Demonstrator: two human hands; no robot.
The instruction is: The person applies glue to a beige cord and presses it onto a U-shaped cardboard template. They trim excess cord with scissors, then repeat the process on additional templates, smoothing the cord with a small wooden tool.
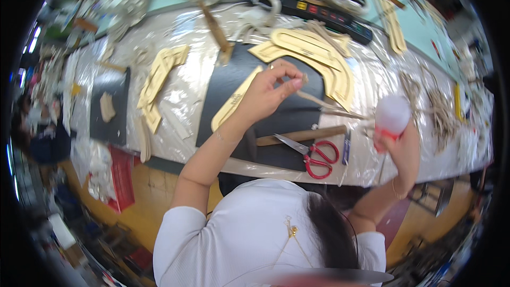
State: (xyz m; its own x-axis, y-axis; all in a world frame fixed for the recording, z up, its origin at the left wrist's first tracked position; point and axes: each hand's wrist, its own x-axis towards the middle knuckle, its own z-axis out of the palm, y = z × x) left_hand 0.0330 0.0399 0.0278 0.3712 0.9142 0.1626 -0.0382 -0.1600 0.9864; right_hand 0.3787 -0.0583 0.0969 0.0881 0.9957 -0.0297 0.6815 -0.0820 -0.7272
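Left hand (pixel 263 95) pinched shut on small tan wooden piece (pixel 304 78), above black rectangular mat (pixel 228 82). Right hand (pixel 398 146) wrapped round white plastic bottle (pixel 392 114), right of mat. Keep pinch steady, bottle upright — dose sparingly, over mat, clear of red-handled scissors (pixel 313 155).

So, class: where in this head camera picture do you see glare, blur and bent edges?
In the head view, glare whitens the plastic sheet covering the table; the bottle in the right hand is smeared by blur; the table's front edge bows toward the rim; the left hand and scissors look sharper.
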